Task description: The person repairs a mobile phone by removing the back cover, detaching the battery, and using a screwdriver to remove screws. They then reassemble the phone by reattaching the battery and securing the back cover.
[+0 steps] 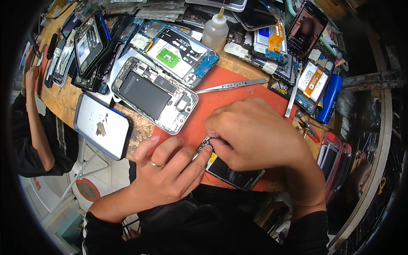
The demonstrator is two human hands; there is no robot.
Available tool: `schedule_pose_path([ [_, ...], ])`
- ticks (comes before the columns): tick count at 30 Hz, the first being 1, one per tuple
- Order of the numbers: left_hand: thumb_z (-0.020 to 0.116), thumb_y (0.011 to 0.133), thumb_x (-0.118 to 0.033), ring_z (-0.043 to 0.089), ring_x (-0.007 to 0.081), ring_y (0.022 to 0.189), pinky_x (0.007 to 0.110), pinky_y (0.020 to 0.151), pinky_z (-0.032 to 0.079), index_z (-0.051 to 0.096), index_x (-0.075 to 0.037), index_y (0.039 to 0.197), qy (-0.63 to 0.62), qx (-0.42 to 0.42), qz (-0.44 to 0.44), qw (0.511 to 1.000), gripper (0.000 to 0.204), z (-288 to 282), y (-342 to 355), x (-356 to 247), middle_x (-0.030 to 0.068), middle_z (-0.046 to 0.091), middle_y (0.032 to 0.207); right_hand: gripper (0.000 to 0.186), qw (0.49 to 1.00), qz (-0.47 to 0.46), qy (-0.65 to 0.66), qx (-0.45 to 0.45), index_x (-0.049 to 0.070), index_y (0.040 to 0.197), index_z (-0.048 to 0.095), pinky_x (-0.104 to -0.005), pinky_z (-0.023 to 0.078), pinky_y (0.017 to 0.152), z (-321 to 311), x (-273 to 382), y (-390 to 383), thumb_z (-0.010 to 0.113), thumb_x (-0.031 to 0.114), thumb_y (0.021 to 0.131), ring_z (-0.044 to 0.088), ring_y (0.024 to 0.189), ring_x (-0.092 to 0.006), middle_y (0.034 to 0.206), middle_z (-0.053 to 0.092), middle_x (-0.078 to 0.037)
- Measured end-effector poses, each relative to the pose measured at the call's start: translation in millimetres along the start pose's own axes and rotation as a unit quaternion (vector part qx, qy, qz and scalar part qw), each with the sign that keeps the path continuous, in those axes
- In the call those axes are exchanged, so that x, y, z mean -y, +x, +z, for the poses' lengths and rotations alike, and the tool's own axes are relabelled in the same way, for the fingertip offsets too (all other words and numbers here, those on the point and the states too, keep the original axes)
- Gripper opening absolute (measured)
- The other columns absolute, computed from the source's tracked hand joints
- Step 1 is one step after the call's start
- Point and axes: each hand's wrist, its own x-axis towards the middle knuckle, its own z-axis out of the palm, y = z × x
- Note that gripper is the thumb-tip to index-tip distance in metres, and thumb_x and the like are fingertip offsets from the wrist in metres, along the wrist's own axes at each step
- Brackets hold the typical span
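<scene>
On the orange-red mat lies a phone with a dark face (234,172), and small metal parts and a yellow patch show at its exposed end. My left hand (168,172), with a ring on one finger, rests at that end, a fingertip against the small parts and other fingers spread. Over the phone, my right hand (250,134) is closed in a pinch near the same end; a small dark bit shows at its fingertips, but what it holds is hidden. Beyond my hands lies an opened phone (146,94) with a black battery. Metal tweezers (231,86) lie beside it.
A shallow tray (102,127) with small metal scraps stands at the left edge. Disassembled phones (180,53) crowd the back, near a clear bottle (215,32). On the right are a blue tool (330,98) and a lit phone (307,29). Another person's arm (36,123) is far left.
</scene>
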Motion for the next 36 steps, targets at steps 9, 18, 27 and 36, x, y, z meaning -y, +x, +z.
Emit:
schedule_pose_path([
  [9,0.077,0.085,-0.031,0.062,0.0192,0.121,0.050,0.117,0.035,0.084,-0.019,0.121,-0.005,0.008,0.010,1.000,0.038,-2,0,2,-0.0044,0.067,0.105,0.010,0.967,0.074,-0.002,-0.242,-0.001,0.092,0.073,-0.0420,0.054,0.068,-23,-9,-20,0.072,0.008,0.097,0.071,0.073,-0.0370,0.083,0.072,-0.016],
  [18,0.074,0.094,-0.028,0.065,0.0149,0.128,0.040,0.116,0.033,0.075,-0.023,0.092,0.022,-0.007,0.054,0.998,0.005,1,11,3,-0.0046,0.078,0.134,0.007,0.959,0.060,0.095,-0.262,-0.002,0.102,0.077,-0.0351,0.050,0.064,10,-11,-49,0.076,-0.002,0.095,0.069,0.071,-0.0248,0.083,0.070,-0.012],
  [27,0.073,0.095,-0.031,0.065,0.0161,0.131,0.042,0.117,0.032,0.073,-0.022,0.093,0.040,0.025,0.058,0.997,0.009,-1,21,-3,-0.0034,0.078,0.131,0.007,0.911,0.102,0.145,-0.373,-0.003,0.105,0.078,-0.0284,0.048,0.059,-2,-21,-56,0.076,-0.002,0.098,0.063,0.065,-0.0116,0.083,0.070,-0.008],
  [36,0.061,0.101,-0.043,0.056,0.0230,0.143,0.052,0.126,0.019,0.084,-0.016,0.129,0.077,0.032,0.035,0.996,0.045,-3,11,0,0.0021,0.071,0.151,0.008,0.839,0.154,0.208,-0.478,-0.002,0.105,0.080,-0.0236,0.049,0.066,-9,-31,-73,0.076,0.004,0.103,0.061,0.070,-0.0049,0.082,0.073,-0.001],
])
